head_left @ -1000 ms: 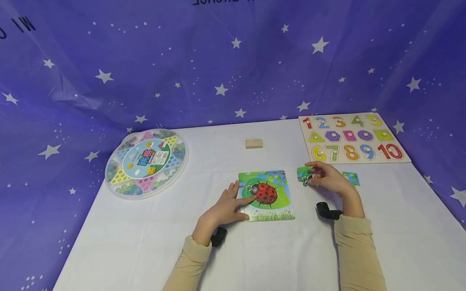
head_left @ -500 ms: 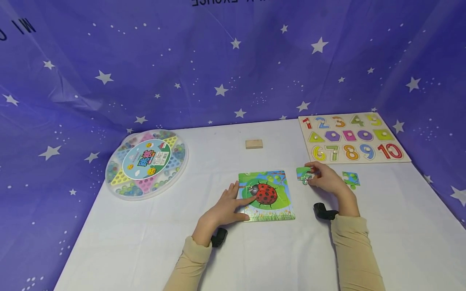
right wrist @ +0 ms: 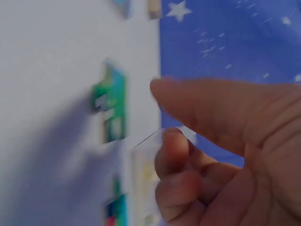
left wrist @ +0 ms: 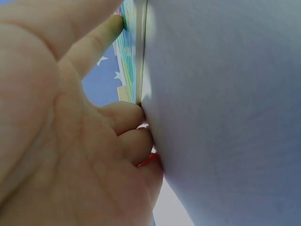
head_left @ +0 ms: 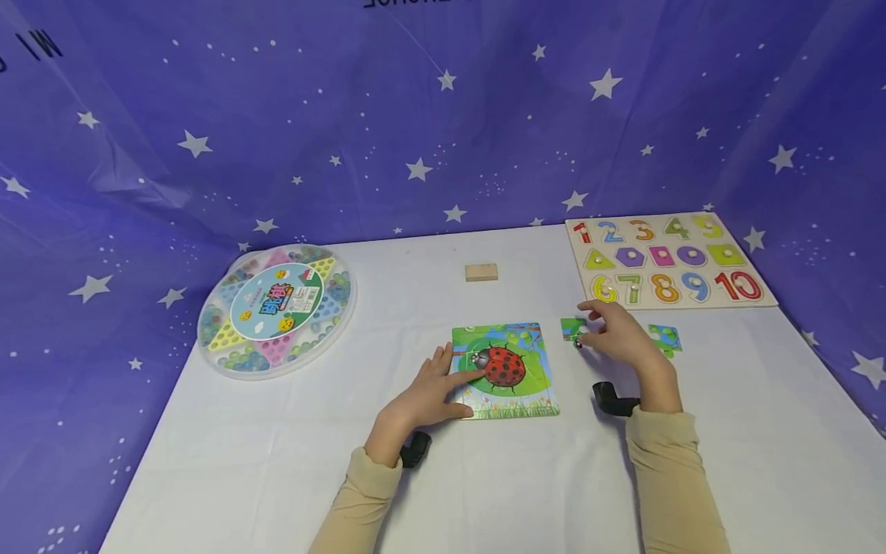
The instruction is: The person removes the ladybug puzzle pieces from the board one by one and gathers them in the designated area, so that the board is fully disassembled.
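A ladybug jigsaw puzzle [head_left: 519, 404] lies flat on the white table. My left hand [head_left: 428, 396] rests at its left edge, index finger and thumb stretched onto the picture and the other fingers beside the edge. To the right, a loose green puzzle piece [head_left: 571, 328] lies on the cloth. My right hand [head_left: 621, 336] hovers just right of it, thumb and index finger spread apart. The right wrist view shows that green piece [right wrist: 117, 96], blurred, standing clear of the fingertips, with nothing in the hand. Another blue-green puzzle piece [head_left: 667, 337] lies behind the right hand.
A wooden number-and-shape board [head_left: 644, 273] lies at the back right. A round marble-game box [head_left: 277, 312] sits at the left. A small wooden block [head_left: 481, 272] lies behind the puzzle. A purple starry curtain [head_left: 374, 115] hangs along the back.
My right thumb and index finger have parted from the green piece, which has shifted slightly left and now lies on the cloth. My left hand stays on the puzzle.
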A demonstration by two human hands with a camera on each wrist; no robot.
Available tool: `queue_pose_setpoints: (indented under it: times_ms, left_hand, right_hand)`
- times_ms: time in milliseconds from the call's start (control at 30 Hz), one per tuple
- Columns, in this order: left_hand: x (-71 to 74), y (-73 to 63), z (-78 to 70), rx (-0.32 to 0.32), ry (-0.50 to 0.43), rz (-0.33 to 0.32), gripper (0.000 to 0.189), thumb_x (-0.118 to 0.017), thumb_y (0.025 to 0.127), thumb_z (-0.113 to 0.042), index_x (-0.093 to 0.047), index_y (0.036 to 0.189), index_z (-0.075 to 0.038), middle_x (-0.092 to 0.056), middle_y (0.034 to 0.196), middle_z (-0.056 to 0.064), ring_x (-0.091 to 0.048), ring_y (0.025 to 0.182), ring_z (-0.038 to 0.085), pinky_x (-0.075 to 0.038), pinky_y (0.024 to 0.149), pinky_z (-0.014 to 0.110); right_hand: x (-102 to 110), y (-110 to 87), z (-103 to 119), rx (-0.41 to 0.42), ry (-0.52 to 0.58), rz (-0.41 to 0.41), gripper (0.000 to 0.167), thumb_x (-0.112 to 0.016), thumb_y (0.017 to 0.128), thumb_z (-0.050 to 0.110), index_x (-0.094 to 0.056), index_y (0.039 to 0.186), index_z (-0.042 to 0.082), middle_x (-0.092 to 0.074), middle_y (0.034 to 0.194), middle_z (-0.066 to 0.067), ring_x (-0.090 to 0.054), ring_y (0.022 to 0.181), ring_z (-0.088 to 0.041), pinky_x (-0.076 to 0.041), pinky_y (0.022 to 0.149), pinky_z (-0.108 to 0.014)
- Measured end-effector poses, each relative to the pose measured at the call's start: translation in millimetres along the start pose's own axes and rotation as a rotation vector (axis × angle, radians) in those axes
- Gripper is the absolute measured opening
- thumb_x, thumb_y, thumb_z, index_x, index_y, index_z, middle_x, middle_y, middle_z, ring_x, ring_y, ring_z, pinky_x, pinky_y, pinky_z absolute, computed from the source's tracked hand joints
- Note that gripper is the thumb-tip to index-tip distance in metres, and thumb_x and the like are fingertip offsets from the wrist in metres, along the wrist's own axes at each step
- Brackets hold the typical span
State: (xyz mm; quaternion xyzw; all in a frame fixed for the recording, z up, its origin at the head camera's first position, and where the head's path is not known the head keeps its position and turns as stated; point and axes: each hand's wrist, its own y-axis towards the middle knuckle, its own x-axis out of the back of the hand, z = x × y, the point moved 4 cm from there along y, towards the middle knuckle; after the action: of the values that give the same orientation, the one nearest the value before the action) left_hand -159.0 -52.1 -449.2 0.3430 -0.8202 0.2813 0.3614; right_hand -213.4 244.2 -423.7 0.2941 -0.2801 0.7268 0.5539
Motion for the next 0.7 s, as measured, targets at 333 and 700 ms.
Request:
queue_pose_setpoints:
  times_ms: [333, 700]
  left_hand:
    - [1.6, -0.9, -0.8, -0.003, 0.000, 0.006, 0.061, -0.067, 0.081, -0.031, -0.044, 0.136, -0.021, 0.002, 0.146, 0.027, 0.004, 0.134, 0.037, -0.003, 0.106, 0.048]
    - [-0.7, -0.3, -7.1, 0.014, 0.069, 0.026, 0.064, -0.063, 0.085, -0.029, -0.033, 0.142, -0.027, 0.004, 0.144, 0.030, 0.005, 0.132, 0.041, -0.003, 0.105, 0.051]
  right_hand:
    - [-30.4, -10.1, 29.8, 0.134, -0.080, 0.195, 0.050, -0.072, 0.077, 0.014, -0.054, 0.121, 0.000, -0.054, 0.099, -0.014, -0.051, 0.081, -0.022, -0.042, 0.070, -0.035]
    - [-56.9, -19.9, 25.7, 0.162, -0.064, 0.130, 0.059, -0.078, 0.070, 0.023, -0.056, 0.123, 0.008, -0.047, 0.103, -0.013, -0.041, 0.095, -0.028, -0.036, 0.077, -0.045]
